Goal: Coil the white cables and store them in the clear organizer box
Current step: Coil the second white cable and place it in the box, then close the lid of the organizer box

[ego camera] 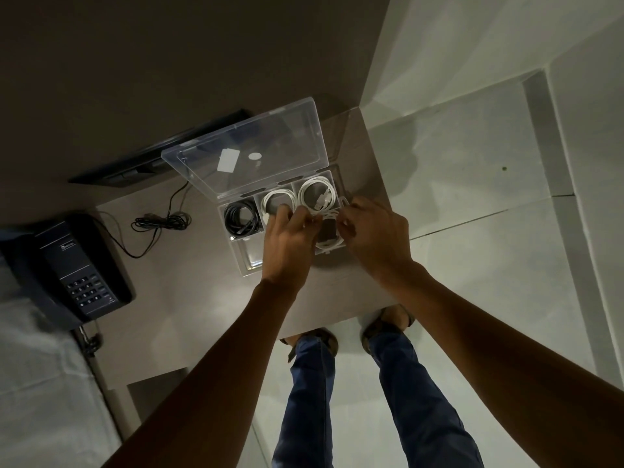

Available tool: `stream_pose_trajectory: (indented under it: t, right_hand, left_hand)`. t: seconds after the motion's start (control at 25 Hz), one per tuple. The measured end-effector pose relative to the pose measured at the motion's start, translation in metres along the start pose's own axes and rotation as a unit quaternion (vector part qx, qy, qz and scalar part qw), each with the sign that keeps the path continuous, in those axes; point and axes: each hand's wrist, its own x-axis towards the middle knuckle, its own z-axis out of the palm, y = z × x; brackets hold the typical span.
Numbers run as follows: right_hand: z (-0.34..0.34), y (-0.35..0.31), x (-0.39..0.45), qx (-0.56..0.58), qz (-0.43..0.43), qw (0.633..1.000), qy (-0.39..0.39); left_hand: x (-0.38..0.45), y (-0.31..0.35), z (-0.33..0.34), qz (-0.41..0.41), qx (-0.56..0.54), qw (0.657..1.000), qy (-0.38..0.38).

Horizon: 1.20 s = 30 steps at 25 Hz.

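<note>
The clear organizer box (pixel 243 261) lies open on the table, its lid (pixel 250 143) tilted up at the back. A coiled white cable (pixel 317 194) fills the back right compartment and another white coil (pixel 275 199) the back middle one. A black coil (pixel 239 216) lies in the back left compartment. My left hand (pixel 287 244) and my right hand (pixel 374 238) meet over the front right compartment, both pinching a third white cable (pixel 329 243) whose loops rest there. The fingertips hide part of it.
A dark desk phone (pixel 72 268) sits at the left with its black cord (pixel 158 221) bundled behind it. A dark flat device (pixel 158 153) stands at the wall. The table edge (pixel 341 320) is near my legs; tiled floor lies to the right.
</note>
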Motion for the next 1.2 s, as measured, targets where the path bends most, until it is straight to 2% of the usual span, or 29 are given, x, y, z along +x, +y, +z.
stream_pose_trajectory:
  t: [0.16, 0.28, 0.48, 0.6, 0.72, 0.92, 1.04, 1.2]
  right_hand:
    - [0.000, 0.000, 0.001, -0.032, -0.011, 0.999, -0.027]
    - [-0.007, 0.000, -0.005, -0.008, -0.019, 0.998, -0.056]
    - [-0.016, 0.003, -0.018, 0.063, 0.005, 0.996, -0.055]
    - [-0.012, 0.005, -0.018, 0.096, 0.039, 0.994, -0.043]
    - [-0.007, 0.006, -0.015, 0.155, 0.091, 0.983, -0.043]
    - [0.001, 0.007, -0.015, 0.204, 0.149, 0.967, -0.043]
    - [0.005, 0.004, -0.017, 0.207, 0.180, 0.961, -0.029]
    - [0.004, 0.002, -0.019, 0.189, 0.153, 0.969, -0.043]
  left_hand:
    - [-0.010, 0.012, 0.002, 0.011, 0.063, 0.997, -0.034]
    - [-0.025, 0.014, -0.004, -0.015, 0.019, 0.998, -0.058]
    - [-0.017, 0.002, -0.040, -0.062, -0.079, 0.995, 0.027]
    - [0.015, -0.017, -0.075, -0.120, -0.060, 0.983, 0.122]
    - [0.042, -0.036, -0.104, -0.120, 0.010, 0.976, 0.180]
    - [0.046, -0.051, -0.114, -0.141, 0.085, 0.982, 0.088]
    - [0.044, -0.051, -0.116, -0.138, 0.092, 0.980, 0.110]
    - [0.033, -0.053, -0.118, -0.090, 0.074, 0.983, 0.143]
